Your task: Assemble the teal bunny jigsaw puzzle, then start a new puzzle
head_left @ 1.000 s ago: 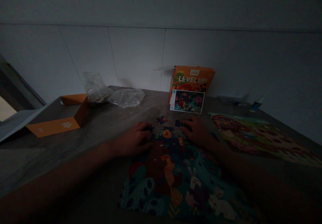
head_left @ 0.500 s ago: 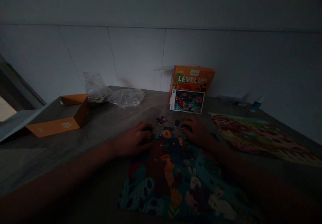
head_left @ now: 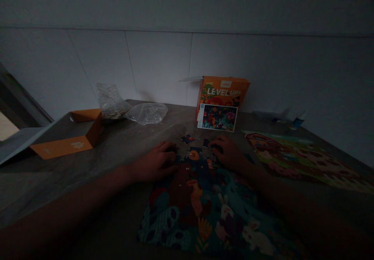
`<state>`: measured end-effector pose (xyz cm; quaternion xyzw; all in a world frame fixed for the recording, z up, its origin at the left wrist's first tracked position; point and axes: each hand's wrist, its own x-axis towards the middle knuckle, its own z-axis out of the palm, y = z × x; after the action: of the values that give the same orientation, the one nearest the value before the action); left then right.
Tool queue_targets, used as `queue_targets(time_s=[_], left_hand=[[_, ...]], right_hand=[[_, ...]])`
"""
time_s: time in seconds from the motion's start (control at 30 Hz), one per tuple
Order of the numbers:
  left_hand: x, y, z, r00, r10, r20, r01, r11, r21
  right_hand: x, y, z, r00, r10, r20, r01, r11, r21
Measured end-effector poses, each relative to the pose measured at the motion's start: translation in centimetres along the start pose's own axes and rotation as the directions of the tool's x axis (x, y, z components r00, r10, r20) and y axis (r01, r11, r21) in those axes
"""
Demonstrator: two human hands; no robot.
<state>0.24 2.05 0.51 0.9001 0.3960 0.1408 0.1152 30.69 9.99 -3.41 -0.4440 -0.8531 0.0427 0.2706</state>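
Observation:
A partly assembled jigsaw puzzle with a bear, rabbits and plants lies in front of me. My left hand rests at its upper left edge, fingers bent and thumb apart; what lies under the fingertips is too dark to make out. My right hand is at the top edge, its fingertips closed on a dark puzzle piece. Between the hands, just beyond the puzzle, lies a loose puzzle piece with a red patch. The right forearm covers part of the puzzle's right side.
An orange "LEVEL UP!" box stands at the wall, with a picture card leaning on it. At left are an open orange box, a plastic bag of pieces and a clear bag. Another puzzle lies at right, near a small tube.

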Motion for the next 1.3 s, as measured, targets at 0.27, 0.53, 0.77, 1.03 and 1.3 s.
queue_targets(time_s=[0.27, 0.53, 0.77, 1.03, 1.3], left_hand=[[0.00, -0.06, -0.05, 1.000, -0.002, 0.004, 0.002, 1.000, 0.004], [-0.03, -0.12, 0.02, 1.000, 0.015, -0.014, -0.014, 1.000, 0.004], [-0.08, -0.04, -0.06, 1.000, -0.005, 0.013, 0.005, 1.000, 0.003], [0.02, 0.04, -0.13, 1.000, -0.013, 0.026, 0.012, 1.000, 0.008], [-0.05, -0.21, 0.06, 1.000, -0.007, 0.015, 0.007, 1.000, 0.017]], right_hand=[[-0.01, -0.03, -0.06, 1.000, -0.008, -0.008, 0.008, 1.000, 0.021], [0.00, -0.13, -0.15, 1.000, -0.016, -0.006, 0.017, 0.999, 0.033], [-0.01, 0.04, -0.01, 1.000, -0.013, 0.001, 0.013, 1.000, 0.028], [0.01, -0.08, -0.09, 1.000, -0.009, -0.001, 0.009, 0.999, 0.034], [0.08, -0.52, -0.34, 0.997, 0.042, -0.065, -0.038, 0.997, 0.062]])
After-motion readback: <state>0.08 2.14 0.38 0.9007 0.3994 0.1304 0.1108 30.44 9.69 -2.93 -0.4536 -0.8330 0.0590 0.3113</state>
